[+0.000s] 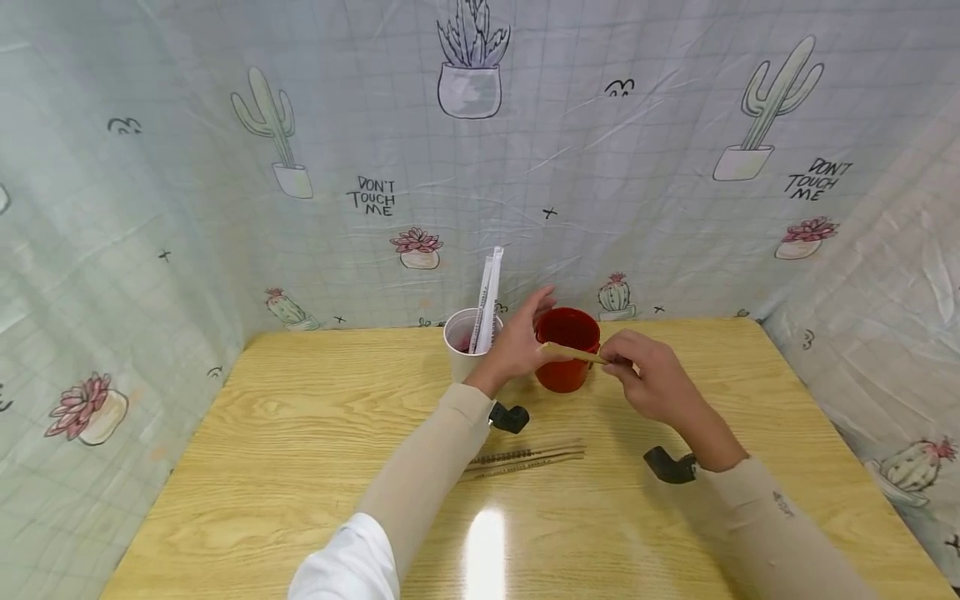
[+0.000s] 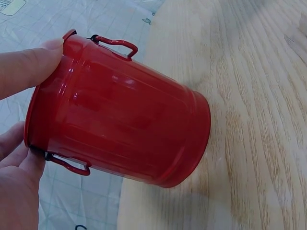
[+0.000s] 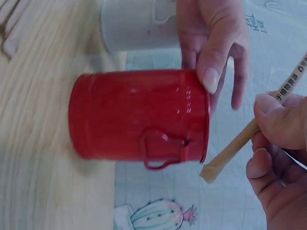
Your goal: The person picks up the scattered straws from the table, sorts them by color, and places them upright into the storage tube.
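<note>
A small red metal bucket (image 1: 564, 377) with wire side handles stands upright near the table's back edge. My left hand (image 1: 521, 337) grips it at the rim, the thumb (image 3: 211, 79) on the near side and the other fingers round the far side. Between thumb and fingers, my right hand (image 1: 652, 379) pinches a straw in a brown paper wrapper (image 3: 235, 143), printed with dark characters. In the right wrist view the wrapper's free end is close beside the bucket's rim. From the head, the straw overlaps the bucket's upper front.
A white cup (image 1: 459, 337) with several white-wrapped straws (image 1: 486, 312) stands left of the bucket, partly behind my left hand. Several brown-wrapped straws (image 1: 525, 458) lie on the wooden table (image 1: 337, 433) nearer me. A printed curtain (image 1: 555, 167) hangs behind and at both sides.
</note>
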The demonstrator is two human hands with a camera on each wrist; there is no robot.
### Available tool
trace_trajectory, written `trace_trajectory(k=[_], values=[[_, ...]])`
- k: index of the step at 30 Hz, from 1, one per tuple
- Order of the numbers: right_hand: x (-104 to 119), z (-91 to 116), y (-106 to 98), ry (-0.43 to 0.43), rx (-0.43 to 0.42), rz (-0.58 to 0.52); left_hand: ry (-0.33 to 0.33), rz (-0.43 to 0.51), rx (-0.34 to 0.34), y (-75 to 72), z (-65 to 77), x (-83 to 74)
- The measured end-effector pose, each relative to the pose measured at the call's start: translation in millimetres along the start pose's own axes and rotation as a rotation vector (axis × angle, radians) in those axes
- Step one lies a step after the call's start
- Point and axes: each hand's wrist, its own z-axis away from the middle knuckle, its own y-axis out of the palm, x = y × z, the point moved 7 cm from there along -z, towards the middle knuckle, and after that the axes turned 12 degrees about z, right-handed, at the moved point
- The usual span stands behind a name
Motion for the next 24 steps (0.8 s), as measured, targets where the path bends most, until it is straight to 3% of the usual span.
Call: trace_trajectory(k=[6,16,20,24], values=[[1.8,-9.8,3.6,0.049,-0.065,-0.012,-0.049,0.029,-0.005,1.1,0.5,4.3],[-7.2,-28.1,19.6,0.184,-0.163,-0.076,-0.02,0.003,0.008,-0.4,-1.4,1.0],[-11.3,-32.8,29.7,0.259,-0.169,-0.074,-0.011,-0.002,0.016,0.5,-2.5,-1.4],[-14.3,-32.8,44.4,0.359,-0.114,-0.05,-0.023,0.003,0.03,1.0,-1.9,0.1]])
